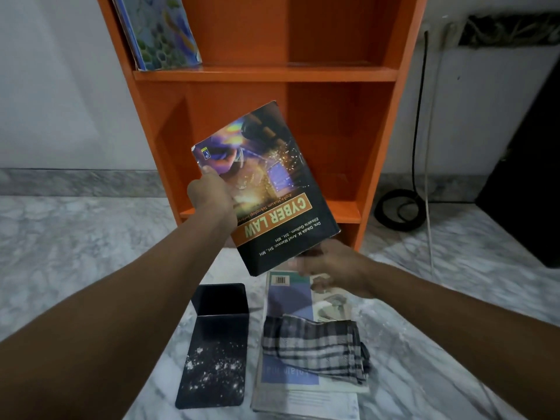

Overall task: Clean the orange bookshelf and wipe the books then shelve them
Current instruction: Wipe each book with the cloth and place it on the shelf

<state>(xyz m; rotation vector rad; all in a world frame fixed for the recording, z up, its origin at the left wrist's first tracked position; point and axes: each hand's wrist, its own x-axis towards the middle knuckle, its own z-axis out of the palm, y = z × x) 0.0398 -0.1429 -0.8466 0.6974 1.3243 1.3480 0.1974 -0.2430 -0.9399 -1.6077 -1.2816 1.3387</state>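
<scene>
**Book going to the shelf**

The left hand (212,192) is gripping one book (272,189) by its edge, holding it tilted before the bookshelf's (333,131) lower bay. The right hand (333,268) is hovering loose-fingered under its corner; contact is unclear. Next, I judge, it needs turning upright and sliding in. Also counting: one shelved book (163,31), one cloth (312,347) lying on a floor stack (291,301) of at least two, and one dark box (218,344).

Orange bookshelf (333,122); dark book (266,189), orange title band; grey-black checked cloth (312,347); white-grey marbled floor (75,244).
</scene>
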